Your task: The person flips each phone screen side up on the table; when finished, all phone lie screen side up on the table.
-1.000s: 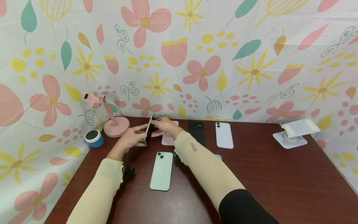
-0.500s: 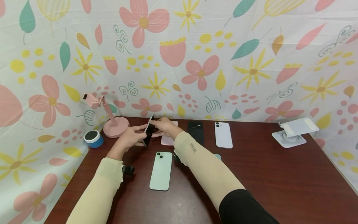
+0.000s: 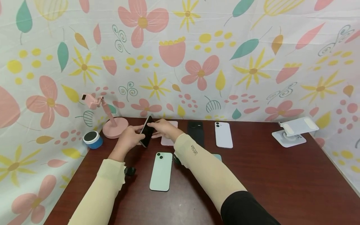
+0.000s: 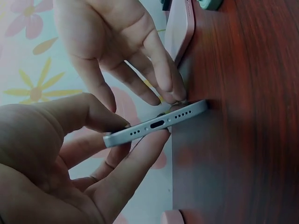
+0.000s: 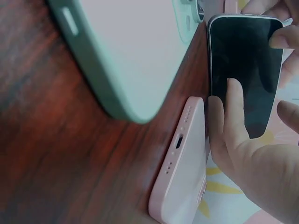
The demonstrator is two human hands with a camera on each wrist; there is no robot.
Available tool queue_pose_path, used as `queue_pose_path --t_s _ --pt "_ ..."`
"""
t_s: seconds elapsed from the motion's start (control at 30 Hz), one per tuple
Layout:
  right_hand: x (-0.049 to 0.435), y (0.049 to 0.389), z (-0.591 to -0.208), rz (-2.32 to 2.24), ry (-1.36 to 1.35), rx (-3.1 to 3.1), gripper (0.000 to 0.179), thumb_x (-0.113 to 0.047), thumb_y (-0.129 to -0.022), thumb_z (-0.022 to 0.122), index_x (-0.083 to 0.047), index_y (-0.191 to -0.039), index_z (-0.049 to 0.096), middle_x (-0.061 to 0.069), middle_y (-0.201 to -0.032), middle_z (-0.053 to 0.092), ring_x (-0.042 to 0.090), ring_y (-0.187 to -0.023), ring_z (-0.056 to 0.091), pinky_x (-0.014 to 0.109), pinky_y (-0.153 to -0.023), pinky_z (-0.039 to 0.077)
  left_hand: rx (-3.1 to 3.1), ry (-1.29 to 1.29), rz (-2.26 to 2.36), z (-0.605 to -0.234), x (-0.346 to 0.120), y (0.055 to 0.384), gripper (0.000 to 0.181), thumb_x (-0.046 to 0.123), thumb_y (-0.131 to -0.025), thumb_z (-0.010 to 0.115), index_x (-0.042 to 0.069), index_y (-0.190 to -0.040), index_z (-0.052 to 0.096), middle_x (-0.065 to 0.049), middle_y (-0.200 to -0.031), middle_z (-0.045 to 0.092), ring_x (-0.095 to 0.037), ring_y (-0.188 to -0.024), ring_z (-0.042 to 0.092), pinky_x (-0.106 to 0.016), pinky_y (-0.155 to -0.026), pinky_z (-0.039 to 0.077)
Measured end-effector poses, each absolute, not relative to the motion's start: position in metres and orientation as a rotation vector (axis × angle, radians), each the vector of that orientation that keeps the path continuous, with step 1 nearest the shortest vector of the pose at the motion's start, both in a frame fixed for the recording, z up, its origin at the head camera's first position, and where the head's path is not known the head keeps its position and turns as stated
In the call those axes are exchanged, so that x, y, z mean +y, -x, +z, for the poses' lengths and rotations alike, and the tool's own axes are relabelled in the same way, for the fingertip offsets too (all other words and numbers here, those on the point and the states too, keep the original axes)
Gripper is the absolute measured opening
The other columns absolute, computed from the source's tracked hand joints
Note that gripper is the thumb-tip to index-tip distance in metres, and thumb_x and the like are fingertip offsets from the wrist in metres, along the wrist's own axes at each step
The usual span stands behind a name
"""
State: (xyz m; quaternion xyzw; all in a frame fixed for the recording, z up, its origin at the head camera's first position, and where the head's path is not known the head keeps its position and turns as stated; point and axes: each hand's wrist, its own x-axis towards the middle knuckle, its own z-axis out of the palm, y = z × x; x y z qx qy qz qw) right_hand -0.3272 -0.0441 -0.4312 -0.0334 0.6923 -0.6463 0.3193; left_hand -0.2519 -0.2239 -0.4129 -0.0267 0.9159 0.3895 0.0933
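Observation:
In the head view, my left hand (image 3: 130, 138) grips the lower end of a phone (image 3: 146, 133) with a black screen, thumb on the glass and fingers behind. The phone is raised and tilted, its screen turned toward my right hand (image 3: 166, 128). Its silver bottom edge (image 4: 156, 124), with the charging port, faces the left wrist camera. In the right wrist view, fairly straight right-hand fingers touch the screen (image 5: 243, 60) and its side edge, with the thumb apart. Beside the hands, a pink phone (image 3: 168, 140) lies partly hidden behind my right hand.
A mint green phone (image 3: 161, 172) lies face down in front. Farther right are a black phone (image 3: 196, 132) and a white phone (image 3: 224, 135). A pink stand (image 3: 115, 126) and blue jar (image 3: 93, 140) stand left, a white stand (image 3: 289, 137) right. My right forearm partly covers a teal object (image 3: 217, 157).
The phone has turned from nearly edge-on so that its black screen shows more to the head camera. Both hands have stayed at it, and the head view has shifted slightly.

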Motion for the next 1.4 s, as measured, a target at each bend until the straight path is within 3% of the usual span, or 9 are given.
queue_pose_path --t_s 0.37,0.53,0.83,1.17,1.3,1.4 --pt "-0.045 0.322 -0.434 -1.697 0.136 1.804 0.080 -0.018 -0.104 0.069 0.005 -0.166 0.026 0.027 -0.169 0.037 0.045 -0.154 0.046 0.049 -0.117 0.051 2.798 0.078 0.984 -0.411 -0.227 0.253 0.058 0.017 -0.105 0.058 0.011 -0.162 0.046 -0.025 -0.156 0.058 -0.021 -0.085 0.079 -0.033 -0.074 0.062" --pt "-0.047 0.321 -0.435 -1.698 0.129 1.827 0.081 -0.017 -0.102 0.071 0.007 -0.165 0.027 0.028 -0.166 0.041 0.043 -0.150 0.051 0.047 -0.117 0.052 2.806 0.084 0.970 -0.412 -0.229 0.253 0.057 0.017 -0.106 0.058 0.010 -0.162 0.047 -0.028 -0.151 0.060 -0.023 -0.088 0.080 -0.034 -0.075 0.063" --pt "-0.051 0.317 -0.435 -1.637 0.133 1.925 0.087 -0.021 -0.102 0.071 0.008 -0.167 0.021 0.029 -0.169 0.035 0.041 -0.150 0.051 0.045 -0.117 0.052 2.829 0.081 0.936 -0.418 -0.234 0.255 0.057 0.018 -0.105 0.062 0.004 -0.159 0.049 -0.030 -0.141 0.066 -0.025 -0.088 0.081 -0.034 -0.075 0.063" --pt "-0.050 0.314 -0.434 -1.478 0.205 2.072 0.080 -0.015 -0.101 0.072 0.005 -0.166 0.029 0.024 -0.170 0.038 0.038 -0.137 0.065 0.049 -0.125 0.043 2.797 0.142 0.870 -0.427 -0.238 0.257 0.060 0.028 -0.107 0.064 0.005 -0.160 0.049 -0.028 -0.152 0.060 -0.033 -0.110 0.076 -0.045 -0.094 0.061" --pt "-0.049 0.313 -0.434 -1.421 0.249 2.112 0.081 -0.011 -0.099 0.074 0.004 -0.166 0.031 0.021 -0.172 0.036 0.035 -0.136 0.066 0.046 -0.122 0.047 2.805 0.129 0.843 -0.431 -0.240 0.256 0.060 0.031 -0.107 0.064 0.004 -0.159 0.051 -0.028 -0.150 0.061 -0.042 -0.130 0.066 -0.055 -0.106 0.056" --pt "-0.049 0.313 -0.435 -1.406 0.270 2.126 0.081 -0.010 -0.098 0.074 0.003 -0.166 0.031 0.021 -0.172 0.036 0.035 -0.135 0.067 0.044 -0.118 0.051 2.814 0.122 0.825 -0.433 -0.240 0.256 0.061 0.032 -0.106 0.065 0.003 -0.158 0.052 -0.028 -0.149 0.063 -0.045 -0.136 0.061 -0.058 -0.110 0.053"
